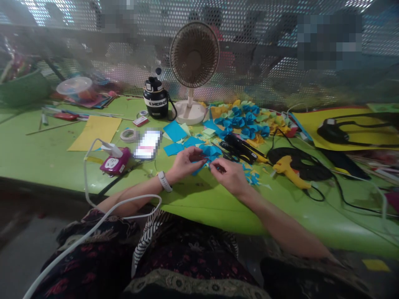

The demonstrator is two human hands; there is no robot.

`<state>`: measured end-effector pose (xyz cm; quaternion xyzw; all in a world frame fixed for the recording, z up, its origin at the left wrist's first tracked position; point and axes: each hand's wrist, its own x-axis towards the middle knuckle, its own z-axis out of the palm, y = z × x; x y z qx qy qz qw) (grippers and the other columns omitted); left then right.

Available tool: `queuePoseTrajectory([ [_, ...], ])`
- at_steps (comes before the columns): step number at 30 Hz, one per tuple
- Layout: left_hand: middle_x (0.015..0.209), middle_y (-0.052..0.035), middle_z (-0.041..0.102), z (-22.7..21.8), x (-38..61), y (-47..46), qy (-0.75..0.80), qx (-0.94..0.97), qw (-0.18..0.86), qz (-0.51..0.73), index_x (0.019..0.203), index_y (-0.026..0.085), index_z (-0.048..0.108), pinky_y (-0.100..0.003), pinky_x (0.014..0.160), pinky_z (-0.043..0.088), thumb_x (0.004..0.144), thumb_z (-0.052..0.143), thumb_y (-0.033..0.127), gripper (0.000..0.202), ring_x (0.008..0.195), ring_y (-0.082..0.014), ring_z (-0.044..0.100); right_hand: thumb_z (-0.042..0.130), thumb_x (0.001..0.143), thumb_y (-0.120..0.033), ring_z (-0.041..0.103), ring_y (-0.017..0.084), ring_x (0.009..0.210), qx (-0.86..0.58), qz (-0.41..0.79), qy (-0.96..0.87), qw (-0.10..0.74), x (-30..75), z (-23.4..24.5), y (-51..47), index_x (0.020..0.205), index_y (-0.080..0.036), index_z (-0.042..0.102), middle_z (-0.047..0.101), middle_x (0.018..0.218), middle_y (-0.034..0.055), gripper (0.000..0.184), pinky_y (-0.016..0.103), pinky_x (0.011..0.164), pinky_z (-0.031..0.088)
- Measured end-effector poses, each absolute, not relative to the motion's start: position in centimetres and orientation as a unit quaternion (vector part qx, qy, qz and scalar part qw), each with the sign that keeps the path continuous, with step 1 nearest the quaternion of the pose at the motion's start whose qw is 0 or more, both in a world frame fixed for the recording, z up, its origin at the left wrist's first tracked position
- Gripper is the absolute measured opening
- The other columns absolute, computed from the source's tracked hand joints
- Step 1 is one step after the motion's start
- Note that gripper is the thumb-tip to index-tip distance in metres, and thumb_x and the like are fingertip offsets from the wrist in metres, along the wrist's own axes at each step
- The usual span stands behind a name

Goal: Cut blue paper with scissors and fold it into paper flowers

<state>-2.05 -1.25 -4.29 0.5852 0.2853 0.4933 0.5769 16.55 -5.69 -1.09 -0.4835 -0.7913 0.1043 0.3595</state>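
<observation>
tbl [187, 201]: grips [184, 164] [232, 176] pinched nr blue paper [212, 150]

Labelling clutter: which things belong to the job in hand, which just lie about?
Likely the job:
blue paper pieces at left hand, right hand
flat blue paper square
folded blue paper shapes
yellow plastic glue gun, possibly

Likely just lying about:
round pale desk fan
black bottle with white band
magenta plastic power socket
lit rectangular phone

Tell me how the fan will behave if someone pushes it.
Pushed near the top, the fan would probably tip, since its big round head sits on a slim neck. Pushed low, it may slide instead, as its base looks flat and wide. It is probably light for its size, going by the slatted grille.
</observation>
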Motion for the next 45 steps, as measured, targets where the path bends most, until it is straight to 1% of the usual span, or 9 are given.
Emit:
queuePoseTrajectory([
  [4,0.094,-0.0088,0.074,-4.2,-1.9,-1.2,0.281,0.576,0.574,0.509,0.098,0.015,0.060,-0.038,0.087,0.059,0.070,0.085,0.038,0.044,0.091,-0.0215,0.074,0.059,0.086,-0.038,0.060,0.015,0.056,-0.513,0.127,-0.761,0.376,16.6,-1.0,-5.7,0.082,-0.022,0.063,0.071,0.073,0.0031,0.017,0.028,0.059,0.046],
  [6,0.094,-0.0083,0.074,-4.2,-1.9,-1.2,0.279,0.576,0.569,0.516,0.098,0.015,0.059,-0.037,0.086,0.059,0.070,0.084,0.041,0.045,0.090,-0.0206,0.074,0.063,0.084,-0.043,0.060,0.015,0.055,-0.537,0.140,-0.739,0.381,16.6,-0.9,-5.5,0.087,-0.022,0.062,0.072,0.075,0.0037,0.022,0.029,0.057,0.048],
  [11,0.092,-0.0074,0.075,-4.2,-1.9,-1.0,0.274,0.573,0.569,0.522,0.097,0.015,0.059,-0.036,0.086,0.059,0.069,0.084,0.043,0.046,0.087,-0.0188,0.074,0.060,0.087,-0.048,0.068,0.020,0.066,-0.536,0.205,-0.726,0.379,16.8,-1.2,-5.1,0.095,-0.020,0.065,0.074,0.082,0.0069,0.030,0.032,0.062,0.052],
  [16,0.093,-0.0073,0.075,-4.6,-1.8,-0.9,0.272,0.570,0.576,0.518,0.097,0.016,0.059,-0.037,0.087,0.059,0.070,0.084,0.042,0.045,0.089,-0.0196,0.074,0.057,0.090,-0.047,0.067,0.019,0.064,-0.512,0.247,-0.721,0.396,17.0,-1.7,-5.0,0.094,-0.020,0.068,0.073,0.079,0.0054,0.028,0.033,0.062,0.054],
  [26,0.093,-0.0084,0.074,-4.4,-1.8,-1.1,0.279,0.580,0.565,0.515,0.097,0.015,0.059,-0.038,0.087,0.059,0.071,0.083,0.040,0.044,0.090,-0.0202,0.073,0.063,0.086,-0.050,0.067,0.019,0.066,-0.504,0.335,-0.673,0.425,16.9,-2.5,-4.7,0.094,-0.019,0.066,0.072,0.079,0.0055,0.032,0.034,0.064,0.057],
  [34,0.095,-0.0085,0.073,-4.3,-1.8,-1.3,0.282,0.578,0.566,0.516,0.098,0.015,0.060,-0.038,0.088,0.058,0.072,0.083,0.040,0.043,0.090,-0.0196,0.073,0.062,0.086,-0.046,0.067,0.018,0.063,-0.499,0.324,-0.681,0.427,16.9,-2.2,-5.0,0.091,-0.019,0.067,0.071,0.073,0.0039,0.028,0.033,0.062,0.055],
  [37,0.093,-0.0080,0.073,-4.2,-1.7,-1.3,0.305,0.590,0.537,0.521,0.097,0.014,0.062,-0.034,0.083,0.058,0.075,0.080,0.043,0.040,0.087,-0.0188,0.072,0.062,0.086,-0.044,0.065,0.018,0.060,-0.502,0.306,-0.688,0.426,16.8,-1.8,-5.2,0.088,-0.020,0.067,0.070,0.070,0.0029,0.025,0.032,0.059,0.054],
  [41,0.085,-0.0066,0.072,-4.0,-1.9,-1.2,0.347,0.632,0.460,0.518,0.092,0.014,0.065,-0.029,0.073,0.056,0.083,0.072,0.045,0.033,0.079,-0.0168,0.069,0.062,0.086,-0.042,0.064,0.018,0.058,-0.508,0.283,-0.693,0.425,16.7,-1.6,-5.3,0.086,-0.020,0.068,0.070,0.069,0.0029,0.023,0.032,0.058,0.052],
  [45,0.078,-0.0056,0.071,-3.6,-2.0,-1.3,0.367,0.685,0.380,0.502,0.086,0.015,0.068,-0.027,0.063,0.050,0.085,0.069,0.042,0.026,0.069,-0.0146,0.064,0.062,0.085,-0.040,0.063,0.017,0.059,-0.512,0.251,-0.701,0.429,16.6,-1.4,-5.5,0.084,-0.020,0.069,0.071,0.069,0.0033,0.021,0.031,0.057,0.051],
])
